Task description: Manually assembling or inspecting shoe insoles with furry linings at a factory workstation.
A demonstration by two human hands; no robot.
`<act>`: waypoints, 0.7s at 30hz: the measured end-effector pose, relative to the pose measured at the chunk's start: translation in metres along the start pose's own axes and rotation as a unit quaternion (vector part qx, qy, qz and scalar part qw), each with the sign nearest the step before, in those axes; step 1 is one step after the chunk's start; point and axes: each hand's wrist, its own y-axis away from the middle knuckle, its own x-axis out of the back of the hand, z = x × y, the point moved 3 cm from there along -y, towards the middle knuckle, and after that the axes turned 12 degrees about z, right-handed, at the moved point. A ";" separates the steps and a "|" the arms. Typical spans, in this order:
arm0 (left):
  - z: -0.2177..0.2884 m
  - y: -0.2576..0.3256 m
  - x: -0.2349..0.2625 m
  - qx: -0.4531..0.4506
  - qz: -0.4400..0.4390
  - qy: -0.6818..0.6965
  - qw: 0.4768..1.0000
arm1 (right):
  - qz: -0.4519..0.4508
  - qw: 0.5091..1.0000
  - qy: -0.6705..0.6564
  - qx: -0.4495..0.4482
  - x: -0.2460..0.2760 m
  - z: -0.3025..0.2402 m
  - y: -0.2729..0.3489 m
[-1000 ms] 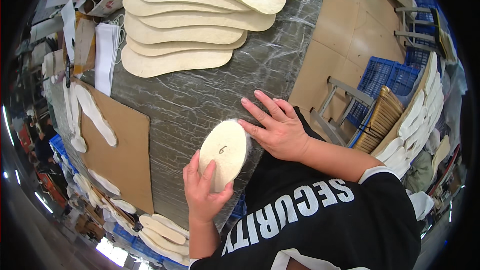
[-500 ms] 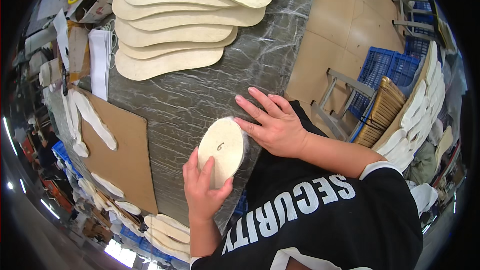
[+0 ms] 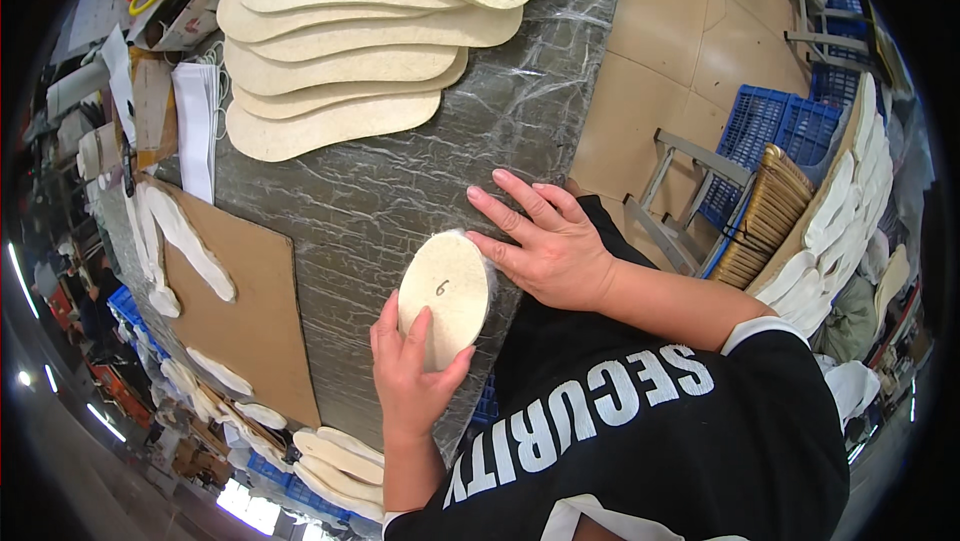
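Cream oval pad on the worktop, near right: left hand with fingers clamped on it, right hand with fingers apart at its fluffy fringe. Fringe appears unfinished; far insoles look already shaped.

Cream oval pad, ink-marked, fuzzy-edged, slightly slanted, in the left hand

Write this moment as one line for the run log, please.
left hand: holding cream insole | right hand: spread open at insole's upper-right edge | dark table: fanned insoles beyond both hands
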 end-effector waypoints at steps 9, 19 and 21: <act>0.000 0.002 -0.003 -0.023 0.001 -0.024 0.999 | 0.000 1.000 -0.003 -0.001 0.001 0.000 -0.001; 0.003 0.002 -0.007 -0.018 0.007 -0.036 0.999 | 0.005 1.000 -0.005 -0.006 0.000 0.000 -0.001; 0.003 0.002 -0.009 -0.019 0.008 -0.040 0.999 | 0.004 1.000 -0.006 -0.006 0.001 0.001 -0.001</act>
